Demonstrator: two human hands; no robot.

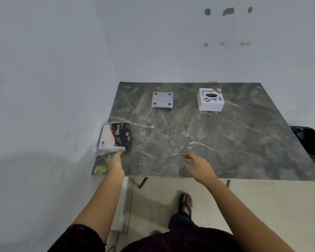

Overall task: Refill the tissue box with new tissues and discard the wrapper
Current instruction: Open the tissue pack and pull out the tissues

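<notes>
one black, red and white plastic-wrapped tissue pack (115, 136), near edge pinched by left hand (115, 161), fingertips hidden. right hand (198, 165) open, empty. one white stickered tissue box (210, 100) well beyond it.

You stand in a plain room of a home, in a corner: bare white walls (44, 70) with patched marks, a marble-pattern table (225, 139) on thin legs, a cream tiled floor (262, 206), and your foot in a sandal (185, 203).
</notes>
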